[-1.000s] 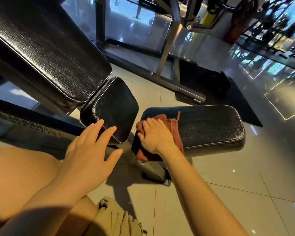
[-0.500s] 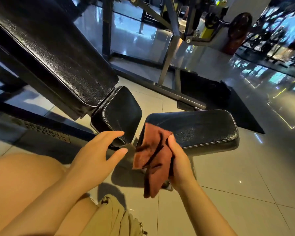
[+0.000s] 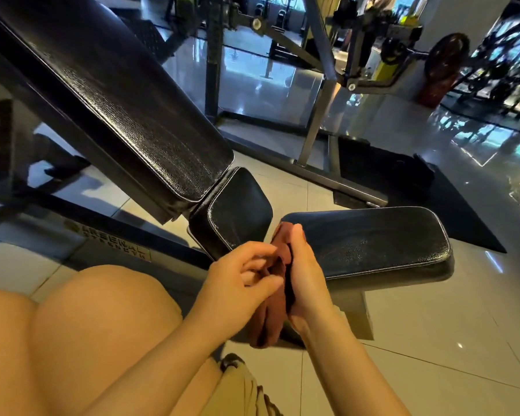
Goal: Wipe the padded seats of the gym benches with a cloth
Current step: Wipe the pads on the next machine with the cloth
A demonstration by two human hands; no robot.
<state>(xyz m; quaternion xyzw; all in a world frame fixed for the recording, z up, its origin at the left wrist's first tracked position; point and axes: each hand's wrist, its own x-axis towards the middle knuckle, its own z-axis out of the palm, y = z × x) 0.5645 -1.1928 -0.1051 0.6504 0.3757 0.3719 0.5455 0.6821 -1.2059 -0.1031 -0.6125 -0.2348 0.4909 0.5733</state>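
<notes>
Both hands are on the rust-red cloth: right hand grips it, left hand pinches a fold, probably refolding for a clean face. It hangs just off the flat bench seat's near end, ready to wipe.

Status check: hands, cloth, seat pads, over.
Right hand grips cloth; left hand pinches it too. Cloth off flat seat pad. Nothing blocking the pad.

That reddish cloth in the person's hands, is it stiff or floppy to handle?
Probably floppy: the cloth bunches into folds between the right hand and left hand, and its lower end hangs limp. It looks light, since fingers alone hold it. Its soft weave seems unlikely to slip.
</notes>
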